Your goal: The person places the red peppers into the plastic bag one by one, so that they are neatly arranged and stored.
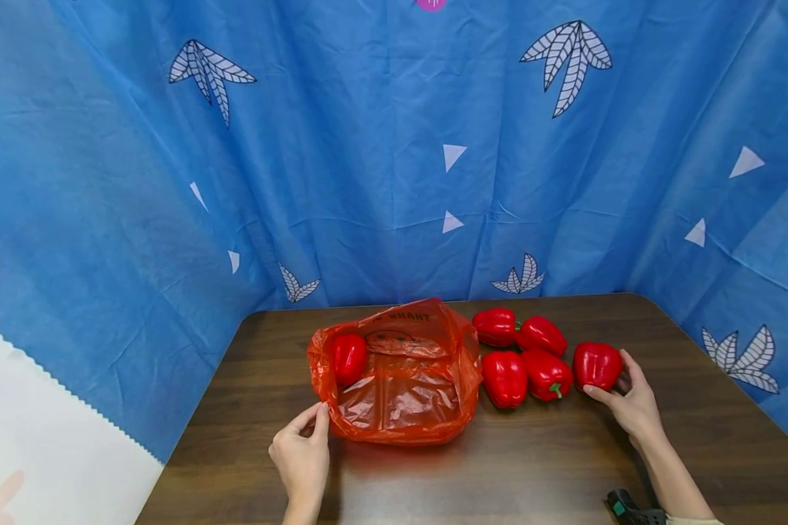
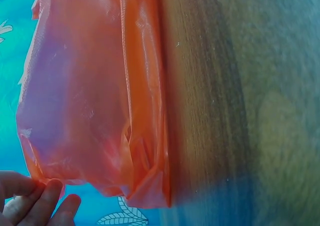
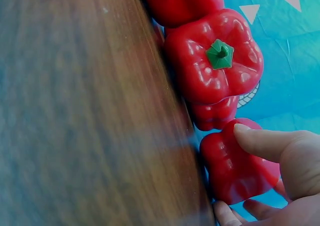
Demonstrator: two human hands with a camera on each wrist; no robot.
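A red plastic bag (image 1: 403, 435) stands on the table with its mouth spread wide, and one red bell pepper (image 1: 349, 359) lies inside at its left. My left hand (image 1: 304, 453) pinches the bag's near left rim between thumb and fingers; the left wrist view shows these fingertips (image 2: 47, 188) at the edge of the plastic. At the right, my right hand (image 1: 632, 405) grips another red bell pepper (image 1: 596, 364), thumb on the near side and fingers behind. In the right wrist view this pepper (image 3: 235, 166) sits low, close to the table surface.
Several more red bell peppers (image 1: 504, 379) cluster between the bag and my right hand, one showing a green stem. The brown wooden table (image 1: 499, 474) meets a blue patterned curtain (image 1: 394, 146) at the back and sides. A black strap device (image 1: 630, 508) is by the right forearm.
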